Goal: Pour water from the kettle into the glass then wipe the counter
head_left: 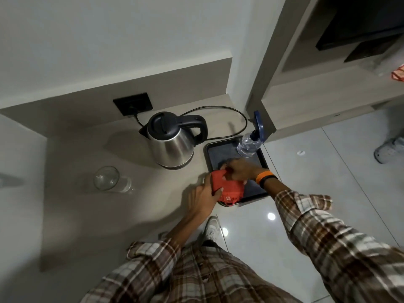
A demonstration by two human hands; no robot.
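Over the near edge of the tray (pixel 208 147), a red cloth (pixel 227 189) is gripped by both hands. The left hand (pixel 202 197) is closed on the cloth's left side, its thumb laid over the top and its fingers tucked beneath. The right hand (pixel 239 170) is pinched shut on the cloth's upper edge, just beyond the left thumb, and an orange band (pixel 263 176) is worn on that wrist. The cloth is held partly folded, with a frayed hem hanging toward the person.

Beyond the grip and slightly to its left, the kettle (pixel 172 142) is seen upright on the counter (pixel 87 215), its lid shut and its cord (pixel 229 110) run back to a wall socket (pixel 133 103). Well to the left of the grip, the glass (pixel 111 179) is set on the counter; whether water is in it cannot be told. Beyond the right hand, a bottle (pixel 249 145) with a blue cap is stood at the tray's far corner.
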